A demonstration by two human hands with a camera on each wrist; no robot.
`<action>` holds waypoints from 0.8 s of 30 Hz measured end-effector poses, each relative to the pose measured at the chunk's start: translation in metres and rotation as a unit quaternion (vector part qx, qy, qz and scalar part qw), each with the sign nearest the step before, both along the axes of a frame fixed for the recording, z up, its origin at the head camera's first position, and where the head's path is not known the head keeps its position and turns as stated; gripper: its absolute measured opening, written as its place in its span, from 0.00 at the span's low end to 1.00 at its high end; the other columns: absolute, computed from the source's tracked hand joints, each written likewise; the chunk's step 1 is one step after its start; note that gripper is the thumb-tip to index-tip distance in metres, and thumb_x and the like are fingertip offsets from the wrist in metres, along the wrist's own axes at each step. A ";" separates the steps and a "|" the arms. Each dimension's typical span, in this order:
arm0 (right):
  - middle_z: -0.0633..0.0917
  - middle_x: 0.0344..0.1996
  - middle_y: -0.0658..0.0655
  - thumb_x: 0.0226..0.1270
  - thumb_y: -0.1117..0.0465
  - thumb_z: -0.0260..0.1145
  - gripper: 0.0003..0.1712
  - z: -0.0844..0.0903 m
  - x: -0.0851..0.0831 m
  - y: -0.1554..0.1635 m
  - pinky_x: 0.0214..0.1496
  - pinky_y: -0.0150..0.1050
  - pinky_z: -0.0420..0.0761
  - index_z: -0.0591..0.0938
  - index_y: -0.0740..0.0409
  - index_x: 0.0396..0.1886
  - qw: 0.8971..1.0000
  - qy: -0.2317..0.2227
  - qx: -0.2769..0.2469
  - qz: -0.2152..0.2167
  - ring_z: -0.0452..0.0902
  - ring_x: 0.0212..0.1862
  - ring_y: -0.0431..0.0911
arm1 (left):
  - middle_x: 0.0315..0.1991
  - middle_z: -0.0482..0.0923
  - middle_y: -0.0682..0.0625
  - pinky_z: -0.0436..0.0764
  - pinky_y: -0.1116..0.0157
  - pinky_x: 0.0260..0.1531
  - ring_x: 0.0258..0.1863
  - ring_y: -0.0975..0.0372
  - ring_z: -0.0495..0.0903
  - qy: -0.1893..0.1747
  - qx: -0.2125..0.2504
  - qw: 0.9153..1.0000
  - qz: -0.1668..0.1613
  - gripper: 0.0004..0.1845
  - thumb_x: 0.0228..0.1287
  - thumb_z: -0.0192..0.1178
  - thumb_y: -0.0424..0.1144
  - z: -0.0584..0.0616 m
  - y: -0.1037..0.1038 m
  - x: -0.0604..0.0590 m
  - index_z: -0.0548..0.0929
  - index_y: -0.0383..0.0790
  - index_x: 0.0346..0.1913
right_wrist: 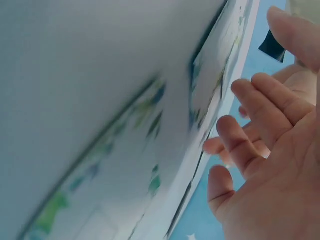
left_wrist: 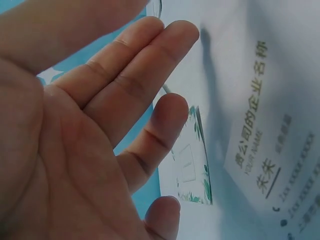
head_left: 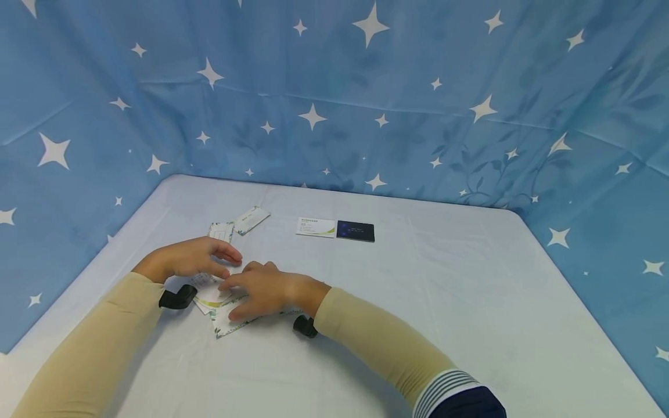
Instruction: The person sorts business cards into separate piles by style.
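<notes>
White cards [head_left: 222,310] — beneath both grips

We seem to be in a makeshift recording corner rather than a lived-in room. A blue star-printed cloth [head_left: 334,87] fills the upper frame as backdrop, and a white covered table [head_left: 444,302] spans the lower half, with business cards [head_left: 315,227] near its centre.

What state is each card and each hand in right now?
Left hand: open, hovering over the pile.
Right hand: open, fingers flat on the pile.
Loose pile of white leaf-bordered cards: overlapping, askew.
White green-striped card: flat, face up.
Dark blue card: flat, beside it.
</notes>
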State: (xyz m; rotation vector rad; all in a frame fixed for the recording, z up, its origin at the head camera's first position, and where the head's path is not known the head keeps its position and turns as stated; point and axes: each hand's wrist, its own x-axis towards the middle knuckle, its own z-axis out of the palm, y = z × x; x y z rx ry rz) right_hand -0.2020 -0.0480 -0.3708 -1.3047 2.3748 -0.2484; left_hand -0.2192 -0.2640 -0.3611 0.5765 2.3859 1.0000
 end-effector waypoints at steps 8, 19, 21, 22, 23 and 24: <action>0.76 0.58 0.30 0.66 0.37 0.66 0.31 0.000 -0.003 0.002 0.62 0.41 0.61 0.75 0.32 0.69 1.000 0.002 0.019 -0.005 0.62 0.65 0.37 | 0.58 0.80 0.43 0.68 0.45 0.61 0.64 0.45 0.73 -0.005 0.002 1.000 -0.004 0.25 0.64 0.67 0.37 -0.003 0.002 -0.002 0.78 0.29 0.61; 0.78 0.58 0.37 0.67 0.39 0.67 0.29 0.003 -0.030 0.036 0.63 0.47 0.63 0.78 0.36 0.66 0.996 -0.009 0.005 -0.083 0.63 0.64 0.43 | 0.56 0.81 0.44 0.67 0.46 0.61 0.63 0.45 0.73 0.005 -0.008 1.000 0.011 0.24 0.61 0.68 0.34 -0.003 0.006 -0.001 0.79 0.30 0.59; 0.78 0.57 0.38 0.67 0.39 0.67 0.29 0.003 -0.034 0.042 0.64 0.47 0.63 0.78 0.37 0.67 0.996 -0.007 0.004 -0.093 0.63 0.64 0.43 | 0.56 0.81 0.44 0.66 0.45 0.62 0.63 0.45 0.73 0.011 -0.013 1.000 0.015 0.24 0.60 0.69 0.34 -0.004 0.008 -0.001 0.79 0.30 0.59; 0.78 0.58 0.38 0.67 0.39 0.67 0.29 0.002 -0.036 0.044 0.64 0.48 0.63 0.78 0.37 0.67 0.995 -0.005 0.005 -0.098 0.64 0.64 0.43 | 0.57 0.81 0.44 0.66 0.45 0.62 0.64 0.45 0.72 0.013 -0.015 1.000 0.018 0.25 0.60 0.70 0.34 -0.004 0.009 -0.002 0.79 0.30 0.60; 0.78 0.58 0.39 0.67 0.39 0.67 0.30 0.002 -0.038 0.047 0.64 0.48 0.63 0.77 0.37 0.67 0.995 -0.005 0.006 -0.102 0.64 0.64 0.43 | 0.57 0.81 0.44 0.66 0.45 0.62 0.64 0.45 0.72 0.016 -0.018 1.000 0.019 0.25 0.60 0.70 0.34 -0.005 0.010 -0.002 0.79 0.30 0.60; 0.78 0.58 0.39 0.67 0.39 0.66 0.30 0.002 -0.040 0.050 0.64 0.48 0.63 0.77 0.37 0.67 0.994 -0.004 0.007 -0.106 0.64 0.64 0.44 | 0.57 0.81 0.44 0.66 0.45 0.62 0.64 0.45 0.72 0.020 -0.021 0.999 0.020 0.26 0.60 0.70 0.35 -0.005 0.012 -0.002 0.79 0.30 0.60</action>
